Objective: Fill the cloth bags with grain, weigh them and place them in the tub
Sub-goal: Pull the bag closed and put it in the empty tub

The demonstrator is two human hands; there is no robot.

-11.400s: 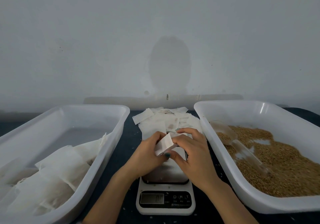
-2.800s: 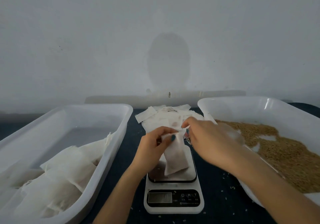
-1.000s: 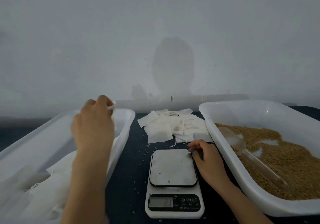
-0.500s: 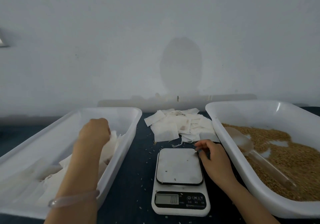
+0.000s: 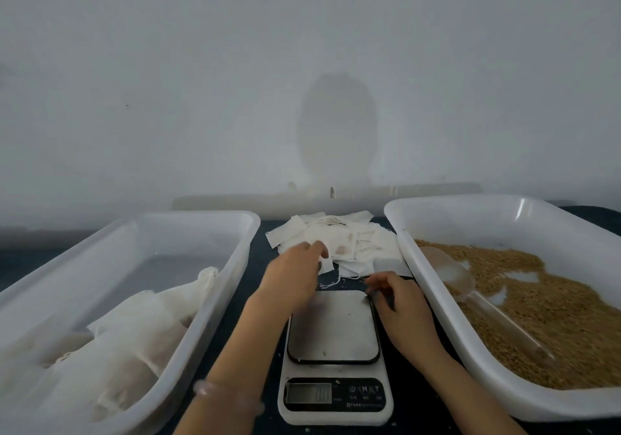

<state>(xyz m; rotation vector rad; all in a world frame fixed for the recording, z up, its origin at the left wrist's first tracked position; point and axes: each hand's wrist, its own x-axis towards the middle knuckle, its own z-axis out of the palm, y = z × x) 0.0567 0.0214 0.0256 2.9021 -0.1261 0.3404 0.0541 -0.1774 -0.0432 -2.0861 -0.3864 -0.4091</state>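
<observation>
The left hand (image 5: pixel 294 278) reaches forward past the scale (image 5: pixel 333 337) with its fingers (image 5: pixel 317 254) stretched out and only slightly bent, their tips lying on the near left edge of the heap of empty cloth bags (image 5: pixel 349 244); motion blur smears them, so it cannot be told whether they have nipped a bag or merely touch it. The rest of the heap spreads just beyond and to the right of those fingertips, flat against the dark table (image 5: pixel 258 266). The right hand (image 5: pixel 401 305) rests beside the scale with its fingers loosely curled, holding nothing, the tips at the far right corner of the bare weighing plate. Just right of those fingers rises the wall of the right tub (image 5: pixel 433 303), which holds the grain (image 5: pixel 544 303) and a translucent scoop (image 5: pixel 450 275) lying in it, bowl toward the far end. Well to the left of the left hand's fingers, across the table, stands the left tub (image 5: pixel 198 215), and the filled bags (image 5: pixel 134 330) are piled in its near half. A clear bracelet (image 5: pixel 228 397) circles the left wrist
</observation>
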